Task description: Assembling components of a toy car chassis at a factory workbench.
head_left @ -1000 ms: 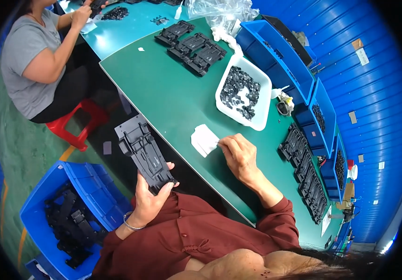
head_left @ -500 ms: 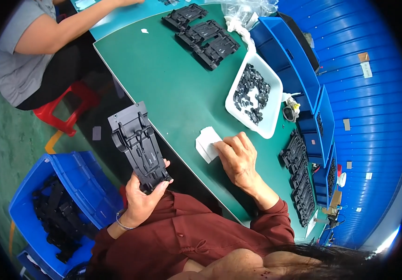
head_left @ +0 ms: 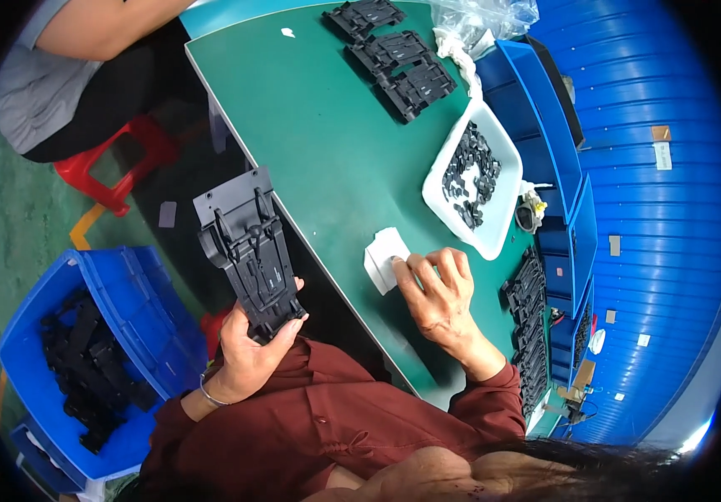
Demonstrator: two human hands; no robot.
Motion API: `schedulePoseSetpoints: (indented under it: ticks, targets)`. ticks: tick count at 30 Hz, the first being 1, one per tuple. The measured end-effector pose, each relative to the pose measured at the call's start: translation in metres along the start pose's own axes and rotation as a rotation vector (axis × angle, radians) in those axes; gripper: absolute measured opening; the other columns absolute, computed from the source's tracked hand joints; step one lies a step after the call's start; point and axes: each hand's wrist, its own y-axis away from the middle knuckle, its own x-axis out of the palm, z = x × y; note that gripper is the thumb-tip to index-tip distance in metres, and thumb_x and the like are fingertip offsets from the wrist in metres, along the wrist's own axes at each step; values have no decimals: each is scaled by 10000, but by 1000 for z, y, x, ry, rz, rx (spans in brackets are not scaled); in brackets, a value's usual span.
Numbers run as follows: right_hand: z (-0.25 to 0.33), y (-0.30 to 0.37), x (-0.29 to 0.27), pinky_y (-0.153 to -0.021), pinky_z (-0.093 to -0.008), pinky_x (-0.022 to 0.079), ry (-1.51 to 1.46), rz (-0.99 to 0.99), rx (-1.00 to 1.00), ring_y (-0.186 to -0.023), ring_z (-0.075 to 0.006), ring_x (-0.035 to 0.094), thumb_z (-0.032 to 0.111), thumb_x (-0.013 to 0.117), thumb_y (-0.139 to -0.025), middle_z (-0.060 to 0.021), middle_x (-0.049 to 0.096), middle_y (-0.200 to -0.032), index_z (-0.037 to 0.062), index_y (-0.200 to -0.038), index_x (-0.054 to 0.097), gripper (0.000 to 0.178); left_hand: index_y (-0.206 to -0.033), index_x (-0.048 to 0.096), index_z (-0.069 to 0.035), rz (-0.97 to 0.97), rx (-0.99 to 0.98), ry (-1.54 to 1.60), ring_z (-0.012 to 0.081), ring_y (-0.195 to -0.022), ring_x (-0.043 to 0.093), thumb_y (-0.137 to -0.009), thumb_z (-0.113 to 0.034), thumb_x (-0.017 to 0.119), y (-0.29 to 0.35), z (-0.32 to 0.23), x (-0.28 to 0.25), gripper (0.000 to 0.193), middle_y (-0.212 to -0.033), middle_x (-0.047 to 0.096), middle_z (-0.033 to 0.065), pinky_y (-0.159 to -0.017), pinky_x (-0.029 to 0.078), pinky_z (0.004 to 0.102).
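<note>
My left hand (head_left: 251, 351) is closed round the near end of a long black plastic chassis-like part (head_left: 256, 259). The part is held tilted just off the table's edge, its ribbed, detailed face upward and a flat plate at its far end. On the green table (head_left: 327, 167), a folded piece of white paper or cloth (head_left: 384, 261) lies flat. Over its right edge is my right hand (head_left: 440, 297), fingers curled and thumb and fingertips pinched at the white piece. Whether anything small sits under those fingertips is hidden.
A white tub (head_left: 494, 234) of small black pieces stands right of centre. Similar black parts (head_left: 398, 67) lie at the far side, more (head_left: 528, 326) at the right by blue bins (head_left: 578, 243). Lower left, a blue crate (head_left: 151, 335) holds black parts. A co-worker (head_left: 51, 92) sits near a red stool (head_left: 118, 163).
The view has shifted slightly, so the table and tub appear farther right. My right hand's fingers have turned a little over the white piece. The co-worker's hand has left the picture.
</note>
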Motion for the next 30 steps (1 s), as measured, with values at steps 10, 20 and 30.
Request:
schedulePoseSetpoints:
  ticks: [10,20,30]
  targets:
    - [3,-4,-2,-802,-396,460,75,67,-77,-869,-215,544,110,710,-684,-58,594,-973,15,-1013,693,343,-1344,496,79,-9,5,-3,254,-1220,650,-900,157,623,1,3,-2,468,-1362,625,220,-952,608,388]
    - [6,-9,-4,-874,-406,452,93,124,-140,-912,-208,538,136,692,-681,-49,589,-958,11,-1019,696,359,-1356,490,68,-21,-6,24,210,-1134,681,-898,157,624,1,2,-2,485,-1368,625,221,-951,602,372]
    - [-4,-4,-6,-846,-413,426,-73,43,9,-837,-217,548,107,739,-686,-17,615,-965,71,-1043,709,360,-1312,561,55,-101,6,24,153,-996,716,-895,92,674,1,2,1,434,-1320,673,173,-890,579,297]
